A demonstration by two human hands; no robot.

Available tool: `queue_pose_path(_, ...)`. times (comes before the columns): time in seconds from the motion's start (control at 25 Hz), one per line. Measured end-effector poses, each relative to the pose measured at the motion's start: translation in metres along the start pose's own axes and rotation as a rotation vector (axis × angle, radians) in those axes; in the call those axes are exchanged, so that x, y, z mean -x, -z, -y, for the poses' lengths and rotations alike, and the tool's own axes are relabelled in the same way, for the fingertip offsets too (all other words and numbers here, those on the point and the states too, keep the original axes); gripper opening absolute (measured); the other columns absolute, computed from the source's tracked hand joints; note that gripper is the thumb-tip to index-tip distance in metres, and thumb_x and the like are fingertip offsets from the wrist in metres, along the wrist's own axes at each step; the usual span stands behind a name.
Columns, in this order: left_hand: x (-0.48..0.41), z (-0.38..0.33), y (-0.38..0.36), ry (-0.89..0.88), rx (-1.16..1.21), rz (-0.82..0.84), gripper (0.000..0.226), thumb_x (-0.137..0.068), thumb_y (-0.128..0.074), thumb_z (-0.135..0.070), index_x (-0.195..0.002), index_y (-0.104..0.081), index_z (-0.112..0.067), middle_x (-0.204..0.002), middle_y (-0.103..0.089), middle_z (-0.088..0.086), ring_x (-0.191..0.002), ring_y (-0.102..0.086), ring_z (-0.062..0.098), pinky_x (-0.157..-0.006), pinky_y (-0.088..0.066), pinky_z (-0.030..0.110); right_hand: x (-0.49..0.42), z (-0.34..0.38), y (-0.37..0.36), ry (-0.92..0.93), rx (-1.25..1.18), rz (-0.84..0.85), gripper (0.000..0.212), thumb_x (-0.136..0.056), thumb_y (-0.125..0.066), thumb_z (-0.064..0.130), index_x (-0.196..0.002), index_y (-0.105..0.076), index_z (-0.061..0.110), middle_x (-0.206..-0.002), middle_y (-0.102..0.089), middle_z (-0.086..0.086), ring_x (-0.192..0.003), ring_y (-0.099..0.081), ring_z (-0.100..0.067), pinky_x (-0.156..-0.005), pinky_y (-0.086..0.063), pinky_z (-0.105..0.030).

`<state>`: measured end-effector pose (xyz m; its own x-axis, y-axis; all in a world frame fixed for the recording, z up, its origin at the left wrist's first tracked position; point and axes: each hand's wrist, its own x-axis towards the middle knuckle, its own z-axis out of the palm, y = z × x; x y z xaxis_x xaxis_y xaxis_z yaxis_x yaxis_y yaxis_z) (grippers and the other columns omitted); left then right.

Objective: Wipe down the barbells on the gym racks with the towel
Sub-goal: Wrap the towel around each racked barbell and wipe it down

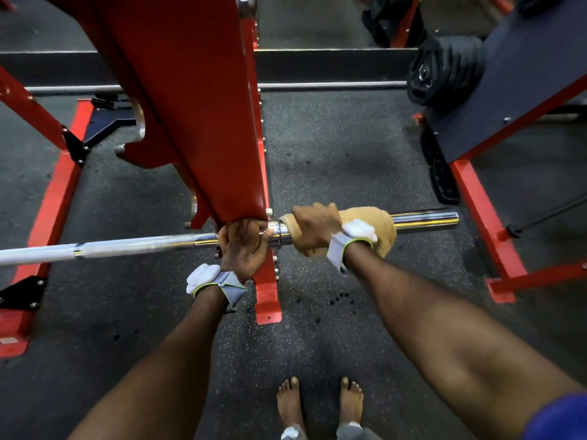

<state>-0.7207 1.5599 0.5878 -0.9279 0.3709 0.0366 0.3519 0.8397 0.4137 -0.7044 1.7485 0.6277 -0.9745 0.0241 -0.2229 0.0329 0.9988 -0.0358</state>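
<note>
The barbell (133, 246) runs across the middle of the view from nine o'clock to three o'clock, passing the red rack post (190, 106). Being steel, it should be heavy and stiff, and slick on the chromed end, so it is best steadied close to the post. The tan towel (378, 227), soft and limp, wraps that end at three o'clock of the collar, and the right hand (314, 227) is curled round it. The left hand (243, 249) grips the bar beside the post, which hides its fingertips. The hook carrying the bar is hidden too. Weight plates (444, 71) at one o'clock are blurred.

No legible text, labels or numbers.
</note>
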Motion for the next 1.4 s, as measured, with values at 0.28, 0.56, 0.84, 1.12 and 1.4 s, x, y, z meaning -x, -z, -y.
queue_pose_path(0.28,0.003,0.002,-0.005,-0.035,0.016,-0.082,0.057,-0.090,-0.024,-0.057,-0.109,-0.065,-0.022,-0.111,-0.063,-0.002,-0.116,-0.049,0.029,-0.102,-0.020,0.040,-0.036,0.001,0.012,-0.005,-0.522,0.479,0.041,-0.075,-0.071,0.031,-0.107,-0.064,0.006,-0.104,-0.066,-0.016,-0.078,-0.055,-0.008,-0.070,-0.036,-0.024)
queue_pose_path(0.56,0.003,0.007,-0.006,-0.077,-0.003,-0.060,0.055,-0.090,-0.028,-0.056,-0.114,-0.062,-0.020,-0.115,-0.061,-0.001,-0.117,-0.047,0.027,-0.101,-0.020,0.039,0.042,0.033,-0.028,-0.011,-0.021,-0.320,0.067,-0.057,-0.037,0.034,-0.119,-0.054,0.014,-0.114,-0.056,-0.006,-0.105,-0.053,-0.030,-0.091,-0.034,-0.045)
queue_pose_path(0.84,0.004,0.007,-0.008,-0.081,-0.016,-0.085,0.050,-0.090,-0.032,-0.053,-0.110,-0.062,-0.019,-0.111,-0.062,0.001,-0.113,-0.050,0.030,-0.100,-0.023,0.042,0.029,0.010,0.008,0.072,-0.156,-0.037,0.067,-0.069,-0.072,0.041,-0.130,-0.050,0.024,-0.122,-0.054,-0.002,-0.113,-0.048,-0.026,-0.088,-0.033,-0.041)
queue_pose_path(1.12,0.004,0.009,-0.012,-0.113,-0.039,-0.163,0.043,-0.092,-0.037,-0.051,-0.104,-0.064,-0.021,-0.106,-0.064,-0.002,-0.106,-0.050,0.026,-0.095,-0.026,0.040,-0.033,-0.015,0.048,-0.021,-0.588,0.709,0.054,-0.065,-0.089,0.034,-0.114,-0.066,0.024,-0.109,-0.073,-0.001,-0.096,-0.069,-0.020,-0.079,-0.054,-0.030)
queue_pose_path(1.4,0.005,0.011,-0.013,-0.127,-0.004,-0.187,0.041,-0.092,-0.038,-0.049,-0.106,-0.063,-0.019,-0.107,-0.062,-0.002,-0.108,-0.043,0.022,-0.096,-0.027,0.041,-0.057,-0.006,0.024,-0.100,-0.659,0.995,0.030,-0.065,-0.089,0.016,-0.092,-0.080,0.009,-0.092,-0.076,-0.009,-0.099,-0.071,-0.028,-0.087,-0.057,-0.034)
